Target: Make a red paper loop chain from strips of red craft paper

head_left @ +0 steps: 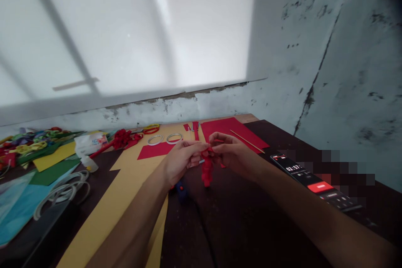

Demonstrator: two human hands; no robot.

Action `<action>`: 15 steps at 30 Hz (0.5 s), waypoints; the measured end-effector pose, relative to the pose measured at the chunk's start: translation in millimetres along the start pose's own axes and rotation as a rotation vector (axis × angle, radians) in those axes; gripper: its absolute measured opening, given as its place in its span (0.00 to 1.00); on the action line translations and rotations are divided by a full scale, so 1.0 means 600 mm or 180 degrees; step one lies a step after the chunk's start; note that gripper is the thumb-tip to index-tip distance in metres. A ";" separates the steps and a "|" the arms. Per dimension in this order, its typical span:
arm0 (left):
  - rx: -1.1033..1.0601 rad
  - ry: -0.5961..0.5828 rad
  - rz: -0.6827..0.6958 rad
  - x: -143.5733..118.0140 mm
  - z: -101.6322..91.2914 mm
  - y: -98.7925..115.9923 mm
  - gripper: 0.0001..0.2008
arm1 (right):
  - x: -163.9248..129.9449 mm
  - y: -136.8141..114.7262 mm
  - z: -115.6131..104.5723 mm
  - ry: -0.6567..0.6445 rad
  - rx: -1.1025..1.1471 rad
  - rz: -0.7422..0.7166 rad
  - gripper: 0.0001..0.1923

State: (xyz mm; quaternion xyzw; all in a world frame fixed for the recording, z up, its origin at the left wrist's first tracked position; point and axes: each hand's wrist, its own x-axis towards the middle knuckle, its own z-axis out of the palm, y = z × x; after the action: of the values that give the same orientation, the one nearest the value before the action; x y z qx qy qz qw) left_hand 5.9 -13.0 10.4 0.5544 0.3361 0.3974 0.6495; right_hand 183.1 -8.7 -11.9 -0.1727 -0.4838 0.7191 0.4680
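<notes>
Both hands meet over the dark table around a narrow red craft piece (206, 171), which looks like ruffled paper or felt and hangs down between them. My left hand (184, 160) is closed, its thumb and fingers pinching the top of the piece from the left. From the other side, my right hand (230, 150) pinches the same top end with bent fingers. Part of the red piece is hidden behind the fingers. Just below my left hand lies a blue tool (181, 191) with a dark cord, perhaps a glue gun.
Red sheets (234, 130) and a thin wooden stick (246, 141) lie behind the hands. Two tape rolls (174, 138), yellow-handled scissors (151, 128) and a red flower (122, 139) are further left. A phone (309, 180) lies right; a white cable (64, 190) and power block sit left.
</notes>
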 end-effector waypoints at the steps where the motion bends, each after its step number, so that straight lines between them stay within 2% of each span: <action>1: -0.0129 0.0017 -0.0057 0.000 0.001 0.001 0.15 | 0.000 0.000 0.001 -0.0005 0.0011 0.0008 0.09; 4: -0.0399 0.0053 -0.0096 0.000 0.003 0.002 0.14 | -0.001 -0.002 0.003 0.0026 0.0032 0.0000 0.08; 8: -0.0467 0.0093 -0.0155 -0.002 0.004 0.004 0.10 | -0.001 -0.006 0.004 0.0107 0.0061 -0.0025 0.09; 15: -0.0653 0.0089 -0.0136 -0.002 0.004 0.003 0.09 | 0.002 -0.002 0.001 0.0063 0.0315 -0.0036 0.10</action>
State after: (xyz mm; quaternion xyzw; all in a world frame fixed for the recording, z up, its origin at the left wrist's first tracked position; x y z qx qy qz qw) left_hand 7.0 -14.9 12.7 0.4721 0.3144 0.4234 0.7064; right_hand 183.0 -8.1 -10.2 -0.1538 -0.4440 0.7378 0.4847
